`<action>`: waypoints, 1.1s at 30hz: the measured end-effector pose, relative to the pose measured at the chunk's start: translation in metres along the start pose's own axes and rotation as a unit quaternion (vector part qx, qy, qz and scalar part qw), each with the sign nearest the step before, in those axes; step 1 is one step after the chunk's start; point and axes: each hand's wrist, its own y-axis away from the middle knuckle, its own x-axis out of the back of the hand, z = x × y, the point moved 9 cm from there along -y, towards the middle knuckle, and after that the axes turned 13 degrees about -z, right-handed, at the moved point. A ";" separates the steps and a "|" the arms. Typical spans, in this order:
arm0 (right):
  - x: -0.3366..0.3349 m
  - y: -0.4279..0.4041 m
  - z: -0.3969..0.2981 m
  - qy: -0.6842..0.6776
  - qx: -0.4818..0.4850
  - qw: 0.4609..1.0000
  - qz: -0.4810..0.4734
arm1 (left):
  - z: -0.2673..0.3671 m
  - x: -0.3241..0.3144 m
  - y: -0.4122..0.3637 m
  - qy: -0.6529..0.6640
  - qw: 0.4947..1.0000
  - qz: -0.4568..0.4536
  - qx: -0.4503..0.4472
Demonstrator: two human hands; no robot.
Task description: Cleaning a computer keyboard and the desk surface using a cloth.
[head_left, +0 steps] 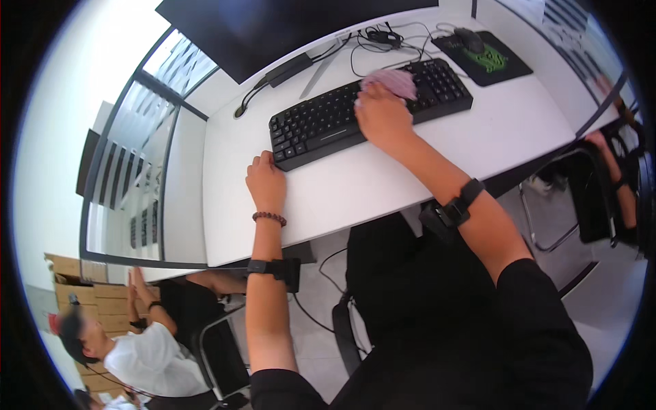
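Note:
A black computer keyboard (pixel 323 120) lies at a slant across the white desk. My right hand (pixel 385 115) presses a bunched pink cloth (pixel 392 83) onto its keys, right of the middle. The cloth covers some keys there, and the wrist comes in over the front edge. At the keyboard's left end, my left hand (pixel 266 179) rests on the desk with curled fingers gripping the near corner. Its fingertips are partly hidden.
Behind the keyboard stand a monitor (pixel 287 31) and tangled black cables (pixel 382 38). A mouse (pixel 469 40) sits on a black mouse pad (pixel 494 64) at the back right. Glass-topped partitions (pixel 184 179) flank the desk (pixel 328 205). A seated person (pixel 154 353) is at the lower left.

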 end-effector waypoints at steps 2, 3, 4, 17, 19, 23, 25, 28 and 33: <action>-0.028 -0.008 -0.029 -0.079 -0.038 0.985 -0.148 | 0.000 -0.002 0.001 -0.004 1.000 -0.012 -0.011; -0.040 -0.007 -0.050 -0.096 -0.014 0.980 -0.172 | 0.003 -0.003 0.000 -0.004 1.000 -0.004 -0.017; -0.056 -0.004 -0.070 -0.109 0.013 0.975 -0.194 | 0.006 -0.005 -0.004 0.000 1.000 0.006 -0.023; -0.050 0.030 -0.135 -0.122 0.251 0.959 -0.041 | 0.002 -0.007 -0.003 -0.018 1.000 -0.019 -0.015; -0.050 0.026 -0.117 -0.108 0.238 0.962 -0.081 | 0.000 -0.007 -0.002 -0.015 1.000 -0.016 -0.005; -0.019 0.036 -0.069 -0.027 0.258 0.965 -0.045 | 0.008 -0.008 -0.007 -0.012 1.000 -0.006 -0.015; -0.002 0.039 -0.037 -0.005 0.240 0.970 -0.050 | 0.011 -0.009 -0.005 -0.008 1.000 0.002 -0.023; 0.019 0.034 0.035 -0.216 -0.025 0.952 -0.213 | -0.009 -0.006 0.004 -0.023 1.000 -0.012 0.013; 0.094 0.058 0.157 0.071 0.004 0.994 -0.085 | 0.004 -0.003 0.002 -0.009 1.000 -0.006 0.005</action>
